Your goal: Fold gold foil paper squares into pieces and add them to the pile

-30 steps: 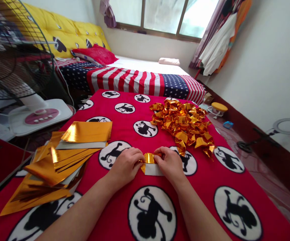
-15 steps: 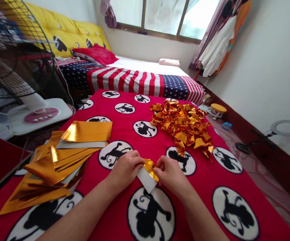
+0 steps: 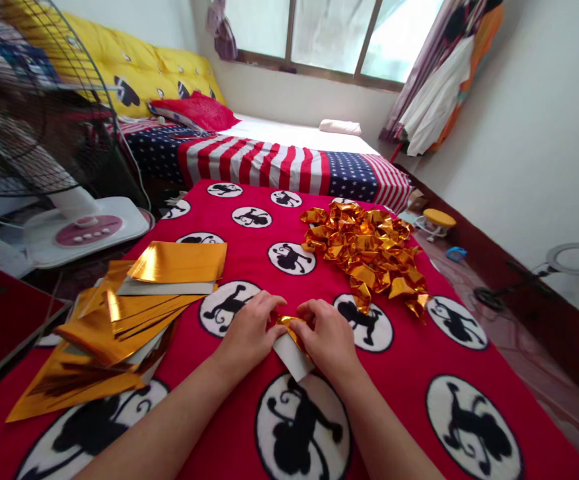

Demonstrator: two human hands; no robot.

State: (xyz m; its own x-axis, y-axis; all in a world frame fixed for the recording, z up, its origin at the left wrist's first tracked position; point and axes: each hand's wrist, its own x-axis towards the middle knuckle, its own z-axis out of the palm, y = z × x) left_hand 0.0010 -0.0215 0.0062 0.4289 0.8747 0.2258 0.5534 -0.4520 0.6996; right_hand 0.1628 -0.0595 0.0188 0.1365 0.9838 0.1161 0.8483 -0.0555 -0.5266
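A small partly folded sheet (image 3: 293, 358), gold on one face and white on the other, lies on the red cloth (image 3: 239, 260) between my hands. My left hand (image 3: 257, 327) grips its upper left edge between thumb and fingers. On its gold part, at the right, my right hand (image 3: 324, 333) presses with the thumb, fingers curled round the far side. To the left lies a fanned stack of gold sheets (image 3: 174, 262), some with white undersides. Several folded gold pieces (image 3: 364, 243) are heaped at the right, beyond my right hand.
A fan (image 3: 87, 223) stands at the left, beside a red surface (image 3: 4, 320). Behind the cloth is a bed (image 3: 289, 137) with a flag-patterned cover. A yellow stool (image 3: 438, 217) and a ring light (image 3: 577, 259) are at the right.
My right hand has shifted slightly left and up over the sheet, its thumb now on the gold part. My left fingers have lifted and arched. The view has shifted slightly.
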